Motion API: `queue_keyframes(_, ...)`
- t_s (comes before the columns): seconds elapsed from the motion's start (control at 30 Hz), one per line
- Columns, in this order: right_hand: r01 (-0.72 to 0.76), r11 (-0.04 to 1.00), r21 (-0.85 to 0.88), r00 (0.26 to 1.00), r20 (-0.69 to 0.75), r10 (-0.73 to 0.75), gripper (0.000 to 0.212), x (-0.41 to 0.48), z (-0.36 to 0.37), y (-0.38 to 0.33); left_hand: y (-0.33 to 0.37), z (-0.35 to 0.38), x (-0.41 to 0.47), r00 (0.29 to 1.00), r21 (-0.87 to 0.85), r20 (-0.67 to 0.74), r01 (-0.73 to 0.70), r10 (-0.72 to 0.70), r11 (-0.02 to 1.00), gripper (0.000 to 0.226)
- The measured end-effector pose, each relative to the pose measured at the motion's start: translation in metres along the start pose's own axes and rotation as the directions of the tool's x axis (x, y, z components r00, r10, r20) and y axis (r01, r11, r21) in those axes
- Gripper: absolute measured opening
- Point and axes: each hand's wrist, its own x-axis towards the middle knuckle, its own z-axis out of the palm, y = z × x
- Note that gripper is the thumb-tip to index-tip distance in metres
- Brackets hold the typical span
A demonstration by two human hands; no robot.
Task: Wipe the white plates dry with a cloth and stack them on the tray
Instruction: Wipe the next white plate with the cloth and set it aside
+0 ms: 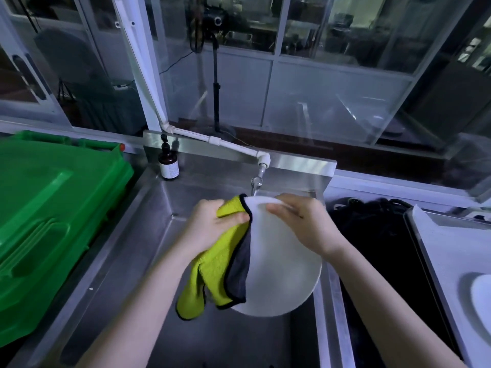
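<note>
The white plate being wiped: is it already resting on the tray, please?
No, the right hand grips the white plate above the sink while the left hand holds the cloth against it.

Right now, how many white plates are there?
2. One plate is held over the sink, right hand on its rim, left hand gripping the cloth against it. The other plate lies on the tray, far right, cropped; more may be hidden.
</note>
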Motion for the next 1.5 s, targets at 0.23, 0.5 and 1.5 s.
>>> queue_keyframes(0.23,-0.269,0.739,0.618,0.685,-0.416,0.598,0.043,-0.026,0.056,0.008,-0.022,0.026,-0.014,0.83,-0.435,-0.443,0.132,-0.34,0.891,0.021)
queue_keyframes(0.5,-0.121,0.981,0.153,0.991,0.073,0.111,0.023,0.007,-0.011,0.002,-0.005,-0.009,0.0,0.985,0.023,-0.154,-0.08,0.082,0.997,0.024)
queue_keyframes(1.5,-0.215,0.76,0.613,0.818,-0.312,0.483,0.019,-0.021,0.03,0.005,-0.015,0.013,-0.018,0.825,-0.558,-0.408,0.115,-0.391,0.822,0.02)
